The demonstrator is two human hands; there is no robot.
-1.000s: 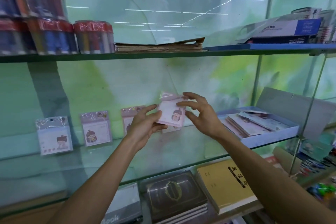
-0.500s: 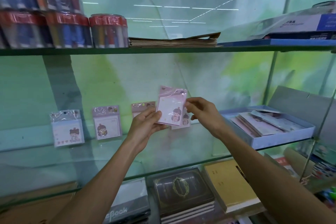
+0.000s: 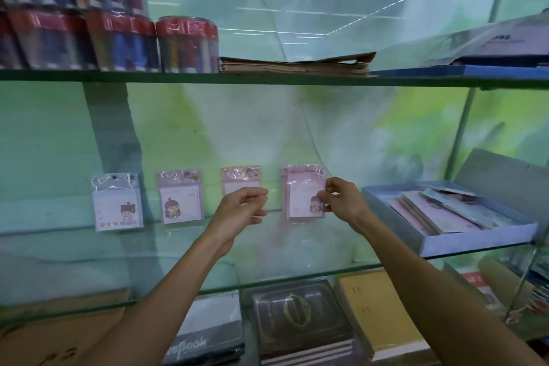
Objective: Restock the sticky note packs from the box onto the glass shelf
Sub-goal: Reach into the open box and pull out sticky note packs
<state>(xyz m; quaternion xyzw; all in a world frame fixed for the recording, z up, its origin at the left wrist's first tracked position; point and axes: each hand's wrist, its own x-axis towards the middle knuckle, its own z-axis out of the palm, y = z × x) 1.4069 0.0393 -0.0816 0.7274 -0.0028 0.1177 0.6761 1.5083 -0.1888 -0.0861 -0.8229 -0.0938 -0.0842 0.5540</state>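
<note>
Reaching forward over the glass shelf (image 3: 89, 261), both forearms angled up and inward. Hovering loosely curled and holding nothing: the left hand (image 3: 237, 211), just before the third pack (image 3: 240, 177). Pinching the right edge of the pink sticky note pack (image 3: 303, 193) between thumb and fingertips: the right hand (image 3: 341, 202), standing it upright against the back wall. Lying further right, more packs in the blue box (image 3: 475, 242).

1. There is one view only, from a camera worn on the person's head, so no second view shares any of the scene.
2. It faces a set of shelves head-on, about level with the glass shelf (image 3: 267, 276).
3. It stands close: both forearms reach in from the bottom edge.
4. The wide lens bows the upper shelf (image 3: 267, 80).
</note>
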